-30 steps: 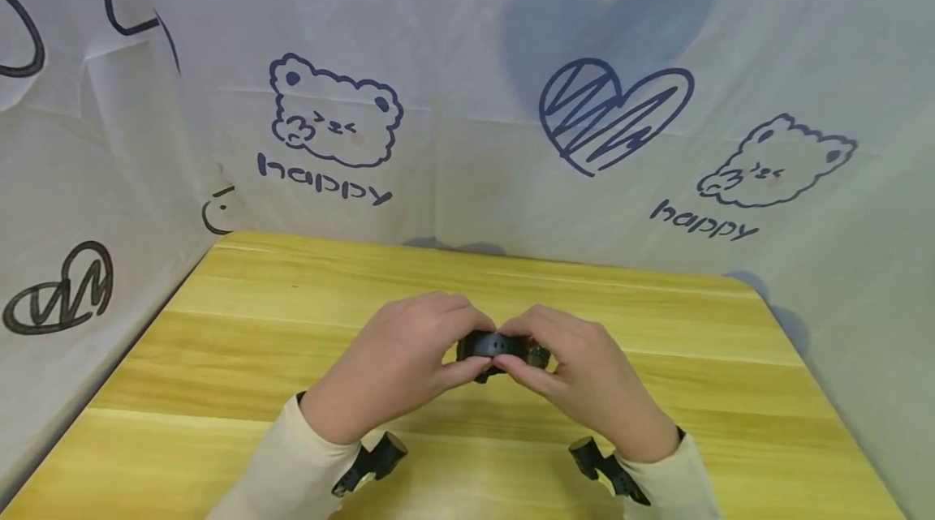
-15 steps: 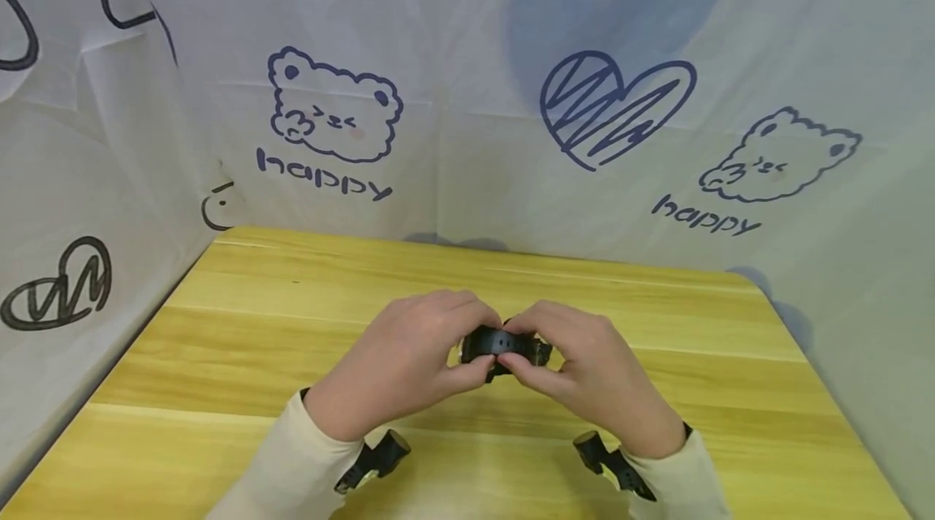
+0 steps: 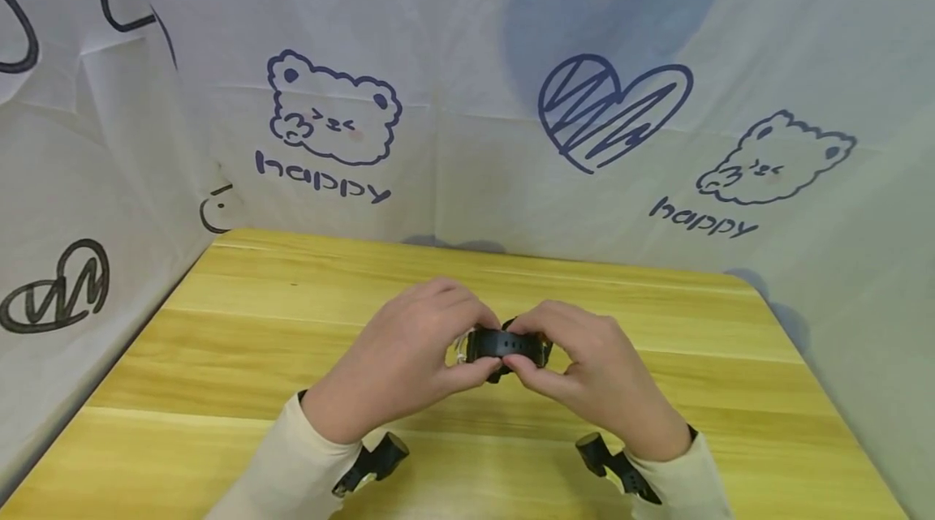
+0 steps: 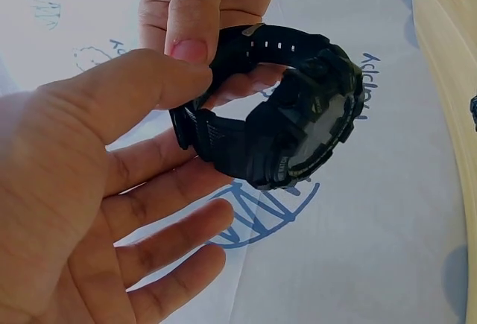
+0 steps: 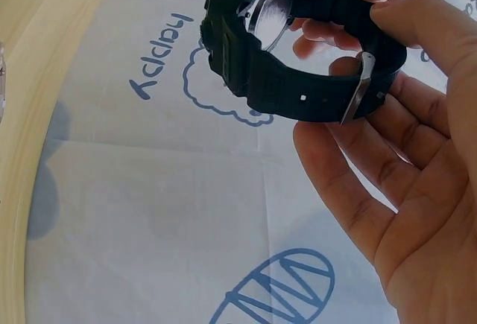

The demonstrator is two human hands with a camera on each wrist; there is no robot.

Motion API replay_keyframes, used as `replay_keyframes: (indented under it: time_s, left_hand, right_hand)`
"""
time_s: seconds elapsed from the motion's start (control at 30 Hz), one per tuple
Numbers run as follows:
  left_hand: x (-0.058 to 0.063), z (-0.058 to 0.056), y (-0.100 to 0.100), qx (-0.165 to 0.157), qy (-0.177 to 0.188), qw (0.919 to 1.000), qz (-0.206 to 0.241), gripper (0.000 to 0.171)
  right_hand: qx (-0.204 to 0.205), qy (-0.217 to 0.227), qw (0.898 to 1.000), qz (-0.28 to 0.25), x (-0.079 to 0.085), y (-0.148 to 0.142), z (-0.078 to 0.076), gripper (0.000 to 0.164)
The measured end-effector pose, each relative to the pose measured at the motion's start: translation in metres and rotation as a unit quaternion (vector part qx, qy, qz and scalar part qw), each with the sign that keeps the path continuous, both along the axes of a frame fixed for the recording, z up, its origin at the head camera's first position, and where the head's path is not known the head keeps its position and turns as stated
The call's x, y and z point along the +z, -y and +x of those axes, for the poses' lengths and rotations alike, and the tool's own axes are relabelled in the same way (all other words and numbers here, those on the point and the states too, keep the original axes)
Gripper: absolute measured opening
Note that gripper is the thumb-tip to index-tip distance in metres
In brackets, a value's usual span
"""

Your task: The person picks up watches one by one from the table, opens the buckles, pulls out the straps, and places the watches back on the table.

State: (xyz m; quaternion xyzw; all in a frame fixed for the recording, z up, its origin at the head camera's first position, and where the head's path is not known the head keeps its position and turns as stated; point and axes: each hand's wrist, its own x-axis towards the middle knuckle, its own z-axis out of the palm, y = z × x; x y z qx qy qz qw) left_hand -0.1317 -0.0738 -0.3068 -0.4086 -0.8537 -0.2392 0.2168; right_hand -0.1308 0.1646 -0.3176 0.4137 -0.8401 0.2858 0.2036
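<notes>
A black wristwatch (image 3: 491, 345) is held up over the table between both hands, its strap joined in a loop. My left hand (image 3: 398, 358) pinches one side of the strap between thumb and fingers. My right hand (image 3: 599, 378) pinches the strap close beside it, the thumbs nearly touching. In the left wrist view the watch case (image 4: 313, 126) faces away to the right, and the strap's small holes show. A metal buckle (image 5: 361, 89) crosses the strap in the right wrist view, near my right fingers. The ring and little fingers of my left hand stay loose below.
Beneath the hands lies a yellow wood-grain table (image 3: 292, 325). A white cloth (image 3: 467, 179) with drawn hearts and bears hangs behind it and on the sides. Black wrist mounts (image 3: 380, 455) sit at both sleeve cuffs.
The watch has shifted slightly to the right between my hands, with the strap holes moving right too. Both hands keep their pinch and have moved only a little.
</notes>
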Motion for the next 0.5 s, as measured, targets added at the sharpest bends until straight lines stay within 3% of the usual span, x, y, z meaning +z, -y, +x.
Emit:
replay_keyframes:
  time_s: [0.5]
  left_hand:
    - [-0.0001, -0.0034, 0.0025, -0.002, 0.017, 0.9998, 0.005, 0.020]
  right_hand:
    - [0.003, 0.001, 1.000, 0.001, -0.0004, 0.0011, -0.0028, 0.015]
